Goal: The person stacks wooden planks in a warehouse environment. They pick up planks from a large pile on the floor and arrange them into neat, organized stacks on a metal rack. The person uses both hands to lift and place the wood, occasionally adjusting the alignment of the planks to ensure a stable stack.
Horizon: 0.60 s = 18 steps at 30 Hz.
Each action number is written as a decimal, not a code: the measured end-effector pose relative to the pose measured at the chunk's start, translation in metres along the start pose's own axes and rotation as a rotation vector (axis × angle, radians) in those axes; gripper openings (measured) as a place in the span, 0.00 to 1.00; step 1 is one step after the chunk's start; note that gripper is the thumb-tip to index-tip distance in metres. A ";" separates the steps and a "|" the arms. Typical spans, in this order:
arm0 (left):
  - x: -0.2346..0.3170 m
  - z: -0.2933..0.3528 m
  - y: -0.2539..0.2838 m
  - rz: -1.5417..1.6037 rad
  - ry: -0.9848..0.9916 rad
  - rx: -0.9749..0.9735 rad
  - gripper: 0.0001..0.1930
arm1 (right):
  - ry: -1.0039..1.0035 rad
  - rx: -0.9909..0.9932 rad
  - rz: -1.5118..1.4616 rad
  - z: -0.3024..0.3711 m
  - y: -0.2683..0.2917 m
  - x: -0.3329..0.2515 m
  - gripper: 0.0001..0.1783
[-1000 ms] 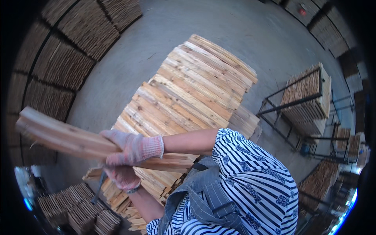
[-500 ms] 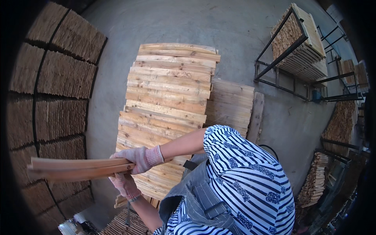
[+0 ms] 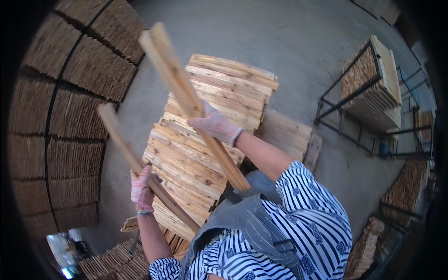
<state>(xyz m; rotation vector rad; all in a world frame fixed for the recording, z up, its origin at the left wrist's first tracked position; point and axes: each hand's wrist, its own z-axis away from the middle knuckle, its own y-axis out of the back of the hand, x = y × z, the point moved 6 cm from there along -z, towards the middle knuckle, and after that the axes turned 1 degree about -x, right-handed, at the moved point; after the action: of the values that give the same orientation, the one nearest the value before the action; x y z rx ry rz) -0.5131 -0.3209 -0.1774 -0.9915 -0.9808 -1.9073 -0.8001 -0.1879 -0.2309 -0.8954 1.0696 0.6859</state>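
Pale wooden planks (image 3: 179,88), at least two lying together, are gripped in my right hand (image 3: 215,123), which wears a knitted work glove. They slant from far left down toward my apron. Farther left, my gloved left hand (image 3: 143,187) is closed around a single narrower wooden plank (image 3: 170,200), tilted much the same way. Both hands are above a broad stack of boards (image 3: 224,88) laid side by side in rows. The far ends of the held planks are smeared by motion.
Tall stacks of wood (image 3: 77,116) with dark straps line the left side. A lower board pile (image 3: 287,133) adjoins the main stack. At the right, a black metal rack (image 3: 347,93) holds more boards. More wood pieces (image 3: 114,259) lie at the lower left.
The planks, held together at the left by both hands, are now apart. My right hand has swung its planks up and rightward; my left holds one separately. The view has turned somewhat.
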 end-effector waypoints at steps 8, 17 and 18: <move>-0.048 0.007 0.022 0.186 -0.130 -0.215 0.27 | 0.078 0.097 -0.277 0.003 0.024 0.022 0.36; 0.077 0.062 0.017 0.406 -0.662 -0.294 0.25 | 0.579 -0.113 -0.023 0.035 -0.053 -0.099 0.43; 0.078 0.065 0.015 0.432 -0.696 -0.292 0.25 | 0.608 -0.137 -0.020 0.036 -0.067 -0.096 0.44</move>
<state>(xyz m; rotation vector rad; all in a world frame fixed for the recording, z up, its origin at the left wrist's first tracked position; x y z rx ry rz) -0.5134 -0.2919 -0.0795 -1.9433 -0.7620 -1.3728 -0.7613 -0.1934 -0.1144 -1.2761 1.5601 0.4799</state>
